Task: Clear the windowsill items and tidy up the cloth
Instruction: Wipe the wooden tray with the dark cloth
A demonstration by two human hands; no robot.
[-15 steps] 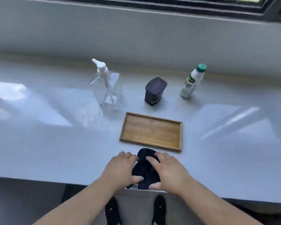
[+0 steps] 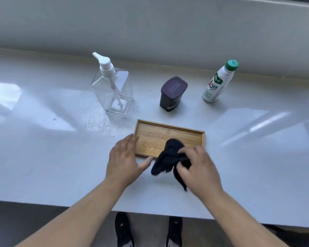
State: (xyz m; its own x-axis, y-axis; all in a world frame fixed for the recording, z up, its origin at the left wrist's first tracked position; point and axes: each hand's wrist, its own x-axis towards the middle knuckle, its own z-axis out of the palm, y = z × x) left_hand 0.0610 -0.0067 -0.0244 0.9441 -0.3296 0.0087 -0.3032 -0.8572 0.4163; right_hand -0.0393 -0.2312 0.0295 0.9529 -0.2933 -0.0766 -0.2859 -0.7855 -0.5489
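A dark navy cloth point(image 2: 169, 158) hangs bunched from my right hand point(image 2: 197, 166), over the front right part of the wooden tray point(image 2: 169, 130). My left hand point(image 2: 126, 159) is spread open beside the tray's front left corner, its fingertips at the rim. Behind the tray stand a clear pump bottle point(image 2: 113, 88), a dark purple box point(image 2: 172, 93) and a white drink bottle with a green cap point(image 2: 219, 81). Small droplets lie on the tray's floor.
The white windowsill point(image 2: 43, 157) runs left to right, with a grey wall behind it. Water specks lie on the sill near the pump bottle. The sill's front edge is close to me; my dark shoes point(image 2: 124, 230) show below it.
Both hands had been pressed on the cloth at the sill's front edge. Now my right hand has lifted the cloth forward over the tray, and my left hand has let go and opened.
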